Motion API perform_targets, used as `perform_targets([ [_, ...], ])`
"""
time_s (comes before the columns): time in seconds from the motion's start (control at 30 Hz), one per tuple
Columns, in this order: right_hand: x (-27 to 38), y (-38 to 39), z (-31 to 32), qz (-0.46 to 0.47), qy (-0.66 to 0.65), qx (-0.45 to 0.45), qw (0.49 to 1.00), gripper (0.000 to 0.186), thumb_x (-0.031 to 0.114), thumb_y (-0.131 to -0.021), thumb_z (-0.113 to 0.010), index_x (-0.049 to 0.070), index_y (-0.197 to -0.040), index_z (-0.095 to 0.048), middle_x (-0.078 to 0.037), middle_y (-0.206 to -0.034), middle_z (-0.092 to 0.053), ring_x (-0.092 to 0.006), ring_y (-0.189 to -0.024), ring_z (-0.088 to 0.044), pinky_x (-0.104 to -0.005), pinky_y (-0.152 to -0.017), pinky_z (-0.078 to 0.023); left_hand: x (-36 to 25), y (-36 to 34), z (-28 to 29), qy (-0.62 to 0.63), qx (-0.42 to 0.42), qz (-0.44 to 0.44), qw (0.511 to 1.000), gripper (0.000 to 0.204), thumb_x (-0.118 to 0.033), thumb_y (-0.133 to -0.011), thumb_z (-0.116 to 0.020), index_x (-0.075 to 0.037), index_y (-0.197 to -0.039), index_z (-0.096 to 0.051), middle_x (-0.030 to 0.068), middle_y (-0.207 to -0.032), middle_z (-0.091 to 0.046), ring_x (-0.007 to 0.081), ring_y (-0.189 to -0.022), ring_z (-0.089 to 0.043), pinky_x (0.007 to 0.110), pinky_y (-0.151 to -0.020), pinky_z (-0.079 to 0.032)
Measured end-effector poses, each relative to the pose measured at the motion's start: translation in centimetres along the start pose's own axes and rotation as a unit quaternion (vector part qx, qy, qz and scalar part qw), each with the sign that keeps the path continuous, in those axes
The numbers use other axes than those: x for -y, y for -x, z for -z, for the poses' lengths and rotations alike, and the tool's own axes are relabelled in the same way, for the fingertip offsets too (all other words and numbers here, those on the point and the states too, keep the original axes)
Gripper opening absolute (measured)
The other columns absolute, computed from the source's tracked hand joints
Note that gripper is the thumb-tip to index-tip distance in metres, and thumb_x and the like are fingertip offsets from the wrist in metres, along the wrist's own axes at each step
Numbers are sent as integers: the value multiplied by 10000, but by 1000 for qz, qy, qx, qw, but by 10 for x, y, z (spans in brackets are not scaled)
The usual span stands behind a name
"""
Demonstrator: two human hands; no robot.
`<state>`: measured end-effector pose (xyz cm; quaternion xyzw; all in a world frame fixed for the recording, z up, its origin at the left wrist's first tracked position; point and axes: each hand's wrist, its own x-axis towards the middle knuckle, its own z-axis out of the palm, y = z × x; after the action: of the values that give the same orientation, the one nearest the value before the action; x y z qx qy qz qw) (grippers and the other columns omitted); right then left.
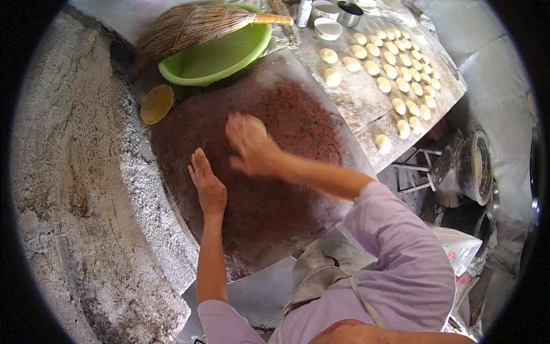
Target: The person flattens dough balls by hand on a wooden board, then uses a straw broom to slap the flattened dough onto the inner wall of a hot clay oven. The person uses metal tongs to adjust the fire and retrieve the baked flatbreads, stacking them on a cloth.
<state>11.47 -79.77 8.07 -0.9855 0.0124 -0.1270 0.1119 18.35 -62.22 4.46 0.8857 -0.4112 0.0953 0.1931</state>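
My left hand (pixel 207 184) rests on a dark red, flour-dusted work surface (pixel 275 206), its fingers stretched out and holding nothing. Ahead and to the right of it, my right hand (pixel 251 146) is over the same surface, blurred by motion. A small pale patch shows at the right hand's far edge; it may be dough, but the blur keeps me from telling. Whether those fingers grip anything cannot be made out.
A light green basin (pixel 215 71) with a straw broom (pixel 195 28) across it stands at the far left, near a round yellowish disc (pixel 157 104). Several pale dough rounds (pixel 389 71) cover the floury table at right, below bowls (pixel 327 28). A rough whitish ledge (pixel 86 172) borders the left.
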Motion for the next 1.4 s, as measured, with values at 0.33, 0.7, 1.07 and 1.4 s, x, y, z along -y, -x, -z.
perform_targets([
  [0.33,22,61,-18,51,-24,-32,998,575,489,-823,-417,113,-1257,-406,-156,-1327,-335,-331,-1237,-275,-513,-1001,-188,13,-4,-4,73,-8,-9,997,417,-96,-898,-287,28,-1296,-278,179,-1338,-309,313,-1249,-269,419,-1037,-184],
  [0.7,-21,15,-76,-104,-92,-105,985,880,552,-771,-419,-166,-1246,-239,-311,-1348,-168,-338,-1304,-109,-404,-1064,-50,43,-10,-18,67,25,-10,997,407,-140,-935,-288,27,-1306,-276,206,-1341,-289,322,-1221,-312,382,-990,-278],
  [1.07,-6,33,-40,-132,-168,-61,975,872,529,-771,-435,-148,-1267,-201,-292,-1358,-163,-346,-1304,-112,-407,-1070,-49,45,-16,-17,15,0,-35,999,399,-108,-917,-298,51,-1282,-307,217,-1320,-322,322,-1211,-335,376,-1001,-271],
  [1.4,-14,27,-23,-180,-137,-40,973,909,472,-737,-492,-197,-1243,-140,-333,-1319,-192,-390,-1264,-182,-399,-1065,-98,47,-15,-19,25,-8,-53,998,391,-127,-920,-297,59,-1262,-334,218,-1306,-343,331,-1207,-339,388,-1009,-262],
])
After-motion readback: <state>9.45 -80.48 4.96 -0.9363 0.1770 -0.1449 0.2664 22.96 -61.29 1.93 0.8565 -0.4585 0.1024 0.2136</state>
